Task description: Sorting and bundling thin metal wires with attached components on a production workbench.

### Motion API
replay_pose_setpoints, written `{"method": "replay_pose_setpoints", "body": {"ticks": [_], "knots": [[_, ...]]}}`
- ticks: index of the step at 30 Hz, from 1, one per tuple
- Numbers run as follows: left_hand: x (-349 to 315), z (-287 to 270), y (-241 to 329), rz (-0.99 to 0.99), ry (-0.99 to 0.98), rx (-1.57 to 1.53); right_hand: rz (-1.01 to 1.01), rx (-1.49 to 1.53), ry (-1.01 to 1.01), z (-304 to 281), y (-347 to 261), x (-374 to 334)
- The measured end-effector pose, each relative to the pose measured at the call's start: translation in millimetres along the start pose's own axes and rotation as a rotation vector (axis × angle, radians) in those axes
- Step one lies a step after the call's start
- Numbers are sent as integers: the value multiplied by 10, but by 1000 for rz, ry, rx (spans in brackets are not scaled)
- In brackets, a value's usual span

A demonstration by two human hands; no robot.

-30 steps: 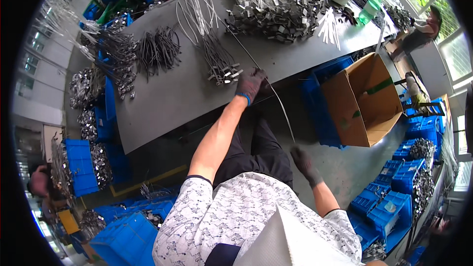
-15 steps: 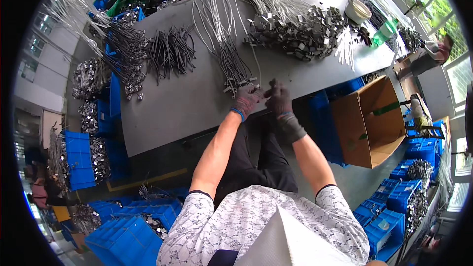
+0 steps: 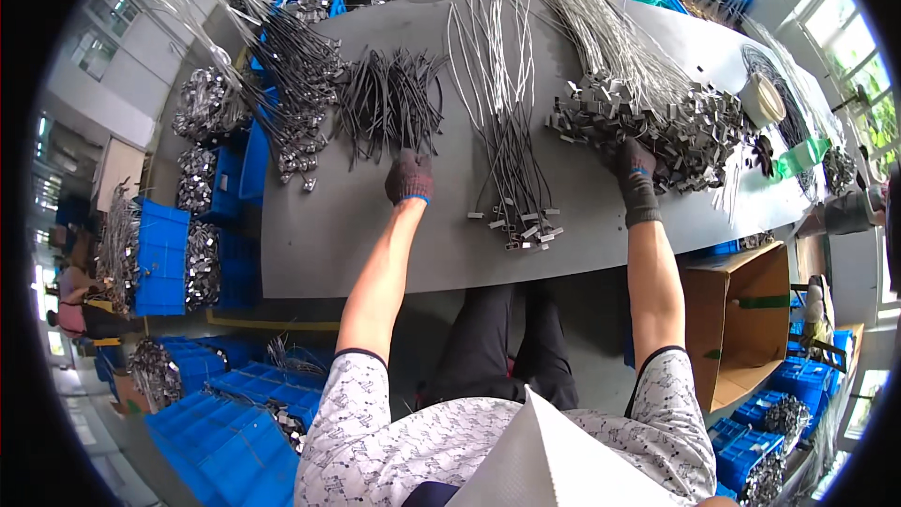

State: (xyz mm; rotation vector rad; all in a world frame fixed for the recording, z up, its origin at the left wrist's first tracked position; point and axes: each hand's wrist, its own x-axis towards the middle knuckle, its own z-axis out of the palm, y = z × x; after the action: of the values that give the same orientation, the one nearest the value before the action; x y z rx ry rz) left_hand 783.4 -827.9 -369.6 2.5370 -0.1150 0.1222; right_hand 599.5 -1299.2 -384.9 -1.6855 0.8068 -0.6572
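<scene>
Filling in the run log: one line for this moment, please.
left hand: on black cables | right hand: on metal clips | surface: grey table

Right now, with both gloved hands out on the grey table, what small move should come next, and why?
Probably close the left hand on the dark cables it touches; the right hand already rests on the clip pile.

I see fanned black cable ties (image 3: 389,103) lying flat and a heap of grey metal clips (image 3: 657,127) on the grey desk (image 3: 375,244).
</scene>
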Motion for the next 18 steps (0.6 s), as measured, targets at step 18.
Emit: {"method": "replay_pose_setpoints", "body": {"ticks": [18], "knots": [[-268,170,-845,-698,-528,-846,278,515,-310,-198,-1240,-2478]]}}
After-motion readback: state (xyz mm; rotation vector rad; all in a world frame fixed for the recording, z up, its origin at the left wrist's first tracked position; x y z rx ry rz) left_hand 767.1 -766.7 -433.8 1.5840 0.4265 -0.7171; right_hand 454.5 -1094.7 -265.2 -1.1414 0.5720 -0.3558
